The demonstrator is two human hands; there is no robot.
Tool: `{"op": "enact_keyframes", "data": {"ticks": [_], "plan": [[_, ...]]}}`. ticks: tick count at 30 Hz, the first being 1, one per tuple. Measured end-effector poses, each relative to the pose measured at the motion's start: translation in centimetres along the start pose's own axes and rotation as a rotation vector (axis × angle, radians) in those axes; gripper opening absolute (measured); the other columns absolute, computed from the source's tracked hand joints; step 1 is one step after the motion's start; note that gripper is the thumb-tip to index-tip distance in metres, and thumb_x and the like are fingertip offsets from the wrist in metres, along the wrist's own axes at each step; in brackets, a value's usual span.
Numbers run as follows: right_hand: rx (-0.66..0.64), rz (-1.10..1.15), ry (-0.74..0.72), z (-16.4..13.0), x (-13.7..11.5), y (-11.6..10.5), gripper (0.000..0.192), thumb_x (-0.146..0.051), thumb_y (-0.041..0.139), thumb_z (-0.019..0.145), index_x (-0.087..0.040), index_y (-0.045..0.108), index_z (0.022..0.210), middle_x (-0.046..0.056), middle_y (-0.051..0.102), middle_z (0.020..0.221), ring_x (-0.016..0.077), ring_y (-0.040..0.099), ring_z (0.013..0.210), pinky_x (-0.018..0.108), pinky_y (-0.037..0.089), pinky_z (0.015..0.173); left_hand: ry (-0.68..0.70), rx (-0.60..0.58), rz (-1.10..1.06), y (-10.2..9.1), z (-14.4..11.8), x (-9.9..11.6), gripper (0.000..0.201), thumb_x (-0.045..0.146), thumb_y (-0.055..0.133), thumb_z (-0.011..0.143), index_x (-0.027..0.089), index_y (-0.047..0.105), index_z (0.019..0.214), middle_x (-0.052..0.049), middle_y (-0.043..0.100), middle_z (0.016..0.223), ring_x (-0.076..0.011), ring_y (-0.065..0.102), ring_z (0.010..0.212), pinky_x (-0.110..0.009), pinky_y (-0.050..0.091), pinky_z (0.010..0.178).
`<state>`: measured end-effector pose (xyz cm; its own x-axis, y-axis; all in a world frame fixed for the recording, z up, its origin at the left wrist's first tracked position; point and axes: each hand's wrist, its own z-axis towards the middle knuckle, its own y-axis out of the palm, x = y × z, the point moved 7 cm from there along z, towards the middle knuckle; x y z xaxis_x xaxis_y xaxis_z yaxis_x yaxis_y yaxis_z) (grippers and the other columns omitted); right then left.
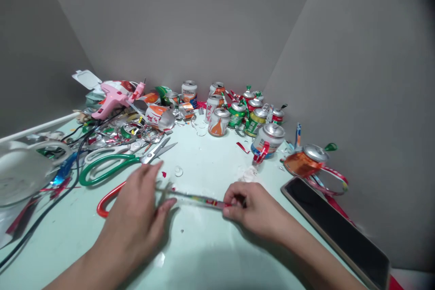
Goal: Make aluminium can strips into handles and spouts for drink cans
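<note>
The left hand (136, 222) is motion-blurred and hides part of the red-handled scissors (108, 199); the dark flat tablet (340, 231) runs off the bottom edge.

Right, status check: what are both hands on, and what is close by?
Left hand and right hand pinch opposite ends of a thin metal strip. Green scissors just behind left hand. Phone right of right hand.

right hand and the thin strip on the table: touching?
Touching. The head view shows the right hand pinching one end of the thin strip between fingertips; the left hand meets its other end.
</note>
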<state>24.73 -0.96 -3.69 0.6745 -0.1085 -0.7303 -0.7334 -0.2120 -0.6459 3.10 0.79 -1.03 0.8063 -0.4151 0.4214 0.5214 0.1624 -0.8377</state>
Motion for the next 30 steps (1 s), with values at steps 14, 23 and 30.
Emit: {"op": "enact_keyframes", "data": {"ticks": [14, 23, 30], "plan": [[-0.334, 0.912, -0.051, 5.2, -7.6, 2.4, 0.041, -0.049, 0.074, 0.061, -0.013, 0.061, 0.076, 0.001, 0.058, 0.071, 0.0088, 0.055, 0.06, 0.022, 0.049, 0.053, -0.58, -0.178, -1.184, 1.4, 7.3, 0.1, 0.021, 0.026, 0.067, 0.062, 0.013, 0.053, 0.056, 0.002, 0.054, 0.051, -0.0061, 0.043, 0.043, -0.019, 0.03, 0.045], [-0.567, 0.717, 0.041, 6.9, -7.0, 3.9, 0.048, -0.056, 0.066, 0.068, -0.008, 0.064, 0.073, 0.007, 0.062, 0.067, 0.0106, 0.058, 0.052, 0.019, 0.048, 0.039, -0.629, -0.192, -1.133, 1.5, 8.1, -1.7, 0.024, 0.029, 0.066, 0.053, 0.016, 0.046, 0.048, 0.005, 0.044, 0.04, -0.0052, 0.035, 0.036, -0.019, 0.025, 0.04], [-0.565, 0.694, 0.117, 7.2, -6.1, 5.2, 0.039, -0.047, 0.07, 0.064, -0.008, 0.065, 0.068, 0.005, 0.062, 0.06, 0.0092, 0.057, 0.047, 0.017, 0.045, 0.036, -0.577, -0.214, -1.036, 1.9, 8.1, -1.2, 0.025, 0.028, 0.066, 0.052, 0.016, 0.046, 0.043, 0.003, 0.046, 0.036, -0.0057, 0.034, 0.035, -0.02, 0.022, 0.039]]}}
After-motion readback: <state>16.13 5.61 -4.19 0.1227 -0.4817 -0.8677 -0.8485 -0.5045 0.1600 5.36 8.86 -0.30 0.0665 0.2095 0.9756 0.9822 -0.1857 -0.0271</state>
